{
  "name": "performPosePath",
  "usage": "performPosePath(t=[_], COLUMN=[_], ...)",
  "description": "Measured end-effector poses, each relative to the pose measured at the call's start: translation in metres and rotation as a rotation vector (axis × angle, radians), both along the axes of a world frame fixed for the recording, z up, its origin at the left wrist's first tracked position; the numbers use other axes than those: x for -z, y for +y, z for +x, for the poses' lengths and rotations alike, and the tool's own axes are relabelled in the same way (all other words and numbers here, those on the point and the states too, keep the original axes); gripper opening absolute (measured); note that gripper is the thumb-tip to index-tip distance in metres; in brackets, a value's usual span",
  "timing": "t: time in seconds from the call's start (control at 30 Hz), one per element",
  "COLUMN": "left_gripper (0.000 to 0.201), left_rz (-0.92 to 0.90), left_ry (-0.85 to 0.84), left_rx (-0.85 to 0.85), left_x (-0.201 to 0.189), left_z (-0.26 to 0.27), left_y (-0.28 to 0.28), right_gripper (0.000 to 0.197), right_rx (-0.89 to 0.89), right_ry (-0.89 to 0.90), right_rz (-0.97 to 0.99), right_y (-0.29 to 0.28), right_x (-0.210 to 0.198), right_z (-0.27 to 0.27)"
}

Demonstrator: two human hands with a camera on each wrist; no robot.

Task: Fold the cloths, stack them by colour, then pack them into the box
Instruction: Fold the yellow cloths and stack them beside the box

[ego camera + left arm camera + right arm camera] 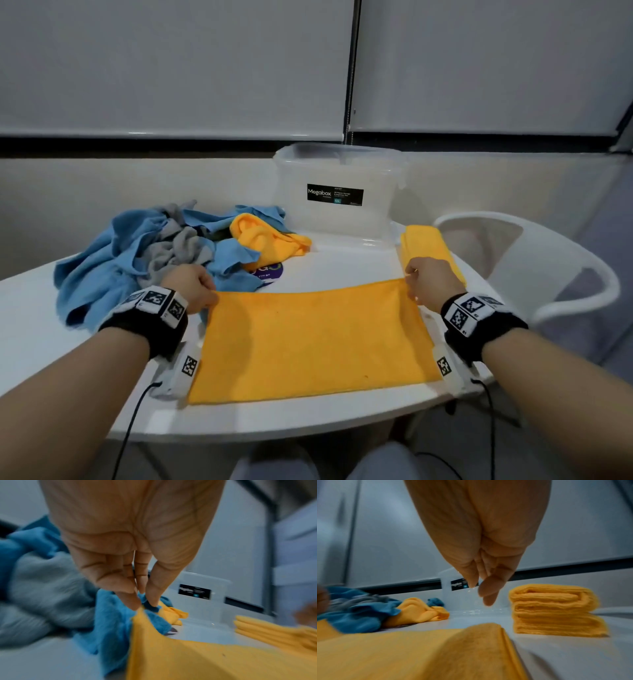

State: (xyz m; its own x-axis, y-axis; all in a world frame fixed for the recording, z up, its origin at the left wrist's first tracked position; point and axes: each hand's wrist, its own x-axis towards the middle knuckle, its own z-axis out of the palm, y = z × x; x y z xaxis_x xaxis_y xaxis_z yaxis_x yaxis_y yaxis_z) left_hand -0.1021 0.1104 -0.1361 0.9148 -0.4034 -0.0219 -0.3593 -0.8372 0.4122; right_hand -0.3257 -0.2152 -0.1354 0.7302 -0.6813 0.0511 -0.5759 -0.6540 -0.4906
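Orange cloth [315, 339] lies doubled flat on the white table [30, 335] before the clear box [339, 212], left hand [191, 286] pinching its far-left corner, right hand [433, 282] loose-fingered above its far-right corner

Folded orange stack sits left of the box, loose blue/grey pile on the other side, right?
No, swapped. In the head view the folded orange stack sits right of the box; the loose blue/grey pile lies to its left.
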Motion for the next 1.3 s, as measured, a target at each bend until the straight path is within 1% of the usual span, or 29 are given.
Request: performPosePath(t=[0.07, 0.13, 0.17, 0.2, 0.23, 0.27, 0.33, 0.37, 0.4, 0.5, 0.6, 0.7, 0.8, 0.9, 1.0, 1.07, 1.1, 1.17, 1.2, 1.23, 1.27, 1.3], left_gripper=[0.015, 0.02, 0.025, 0.033, 0.047, 0.066, 0.103, 0.115, 0.124, 0.136, 0.143, 0.155, 0.167, 0.168, 0.169, 0.17, 0.167, 0.153, 0.138, 0.119, 0.1, 0.086], left_rz=[0.128, 0.14, 0.127, 0.129, 0.153, 0.203, 0.358, 0.433, 0.494, 0.592, 0.661, 0.69, 0.687, 0.671, 0.671, 0.668, 0.656, 0.614, 0.591, 0.568, 0.561, 0.562], left_ry=[-0.089, -0.153, -0.157, -0.126, -0.062, 0.026, 0.183, 0.22, 0.231, 0.222, 0.233, 0.276, 0.308, 0.307, 0.305, 0.31, 0.312, 0.315, 0.314, 0.309, 0.302, 0.291], left_rx=[0.05, 0.136, 0.202, 0.28, 0.36, 0.435, 0.554, 0.6, 0.62, 0.599, 0.574, 0.528, 0.486, 0.476, 0.474, 0.471, 0.473, 0.502, 0.521, 0.545, 0.565, 0.577], left_x=[-0.003, -0.005, -0.006, -0.006, -0.004, 0.0, 0.01, 0.016, 0.022, 0.031, 0.032, 0.03, 0.026, 0.024, 0.018, 0.008, 0.004, 0.0, 0.004, 0.005, 0.007, 0.009], left_z=[-0.005, -0.017, -0.027, -0.039, -0.051, -0.063, -0.083, -0.09, -0.094, -0.089, -0.074, -0.059, -0.052, -0.053, -0.055, -0.06, -0.065, -0.084, -0.096, -0.11, -0.126, -0.14], left_y=[-0.005, -0.014, -0.021, -0.029, -0.039, -0.051, -0.076, -0.086, -0.094, -0.098, -0.077, -0.05, -0.032, -0.027, -0.028, -0.029, -0.031, -0.042, -0.05, -0.059, -0.067, -0.076], right_gripper=[0.031, 0.037, 0.041, 0.047, 0.055, 0.065, 0.085, 0.094, 0.101, 0.116, 0.131, 0.138, 0.14, 0.139, 0.134, 0.128, 0.122, 0.103, 0.093, 0.083, 0.077, 0.074], right_rx=[-0.059, -0.149, -0.2, -0.263, -0.337, -0.412, -0.536, -0.58, -0.604, -0.564, -0.486, -0.427, -0.373, -0.357, -0.346, -0.34, -0.355, -0.414, -0.448, -0.485, -0.521, -0.551], right_ry=[0.128, 0.193, 0.225, 0.268, 0.329, 0.393, 0.511, 0.562, 0.608, 0.732, 0.845, 0.902, 0.901, 0.868, 0.821, 0.791, 0.764, 0.673, 0.634, 0.612, 0.613, 0.631], right_rz=[-0.126, -0.201, -0.205, -0.184, -0.145, -0.098, -0.035, -0.031, -0.038, -0.049, -0.031, -0.023, -0.019, -0.008, -0.011, -0.029, -0.059, -0.109, -0.108, -0.092, -0.072, -0.055], right_y=[0.009, 0.027, 0.038, 0.05, 0.061, 0.072, 0.094, 0.103, 0.108, 0.1, 0.072, 0.046, 0.034, 0.032, 0.035, 0.043, 0.049, 0.068, 0.081, 0.095, 0.111, 0.125], right_x=[-0.002, -0.004, -0.005, -0.004, -0.001, 0.002, 0.012, 0.017, 0.022, 0.03, 0.027, 0.022, 0.021, 0.02, 0.021, 0.017, 0.016, 0.012, 0.012, 0.015, 0.02, 0.026], right_z=[-0.001, -0.001, 0.0, 0.002, 0.007, 0.012, 0.028, 0.036, 0.042, 0.05, 0.041, 0.031, 0.022, 0.012, 0.001, -0.006, -0.009, -0.009, -0.007, -0.002, 0.001, 0.005])
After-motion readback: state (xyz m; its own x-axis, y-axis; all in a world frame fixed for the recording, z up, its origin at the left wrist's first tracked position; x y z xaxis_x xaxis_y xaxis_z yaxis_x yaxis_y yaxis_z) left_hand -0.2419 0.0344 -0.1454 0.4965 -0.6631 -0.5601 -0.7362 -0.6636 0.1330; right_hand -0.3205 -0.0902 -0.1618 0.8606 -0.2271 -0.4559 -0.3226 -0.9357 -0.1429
